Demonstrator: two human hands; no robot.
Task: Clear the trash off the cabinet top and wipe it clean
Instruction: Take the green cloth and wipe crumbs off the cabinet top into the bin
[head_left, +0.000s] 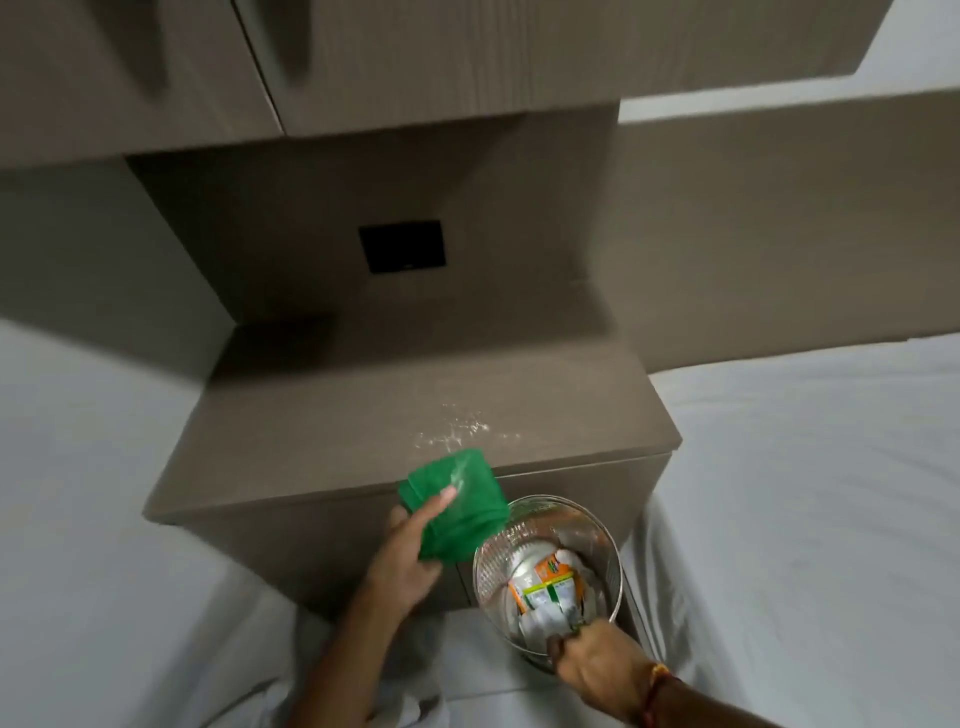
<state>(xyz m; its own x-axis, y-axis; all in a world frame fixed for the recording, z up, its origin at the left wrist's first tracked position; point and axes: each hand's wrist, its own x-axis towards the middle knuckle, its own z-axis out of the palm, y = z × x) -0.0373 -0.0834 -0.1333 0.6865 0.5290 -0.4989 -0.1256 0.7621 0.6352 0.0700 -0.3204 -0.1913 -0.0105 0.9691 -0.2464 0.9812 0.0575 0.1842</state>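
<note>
1. Head view, nearest you: your right hand (597, 662) sits at the bottom of the frame, fingers curled shut over the near rim of the wire-mesh bin (545, 571). A thread band (657, 686) circles that wrist.
2. The bin hangs in front of the cabinet's front face, below its near right corner, tilted so its mouth faces you. Inside lies trash (545, 587): an orange, green and white packet and some white scraps, just beyond your right fingertips.
3. Your left hand (410, 551) is up at the cabinet's near edge, left of the bin. It grips a folded green cloth (452, 504): the thumb lies on top, pointing toward the cabinet, and the other fingers are hidden beneath the cloth, so you cannot tell how far they wrap.
4. The cloth overlaps the near edge of the cabinet top (337, 415), toward its right half, and its lower corner reaches just above the bin's far rim. A pale smear shows on the cloth beside your thumb tip.
5. A scatter of white specks (457, 431) lies on the cabinet top near its near right corner, just beyond the cloth.
6. A black square panel (402, 245) is set in the back wall above the cabinet top. White bedding (805, 493) flanks the cabinet on both sides.
</note>
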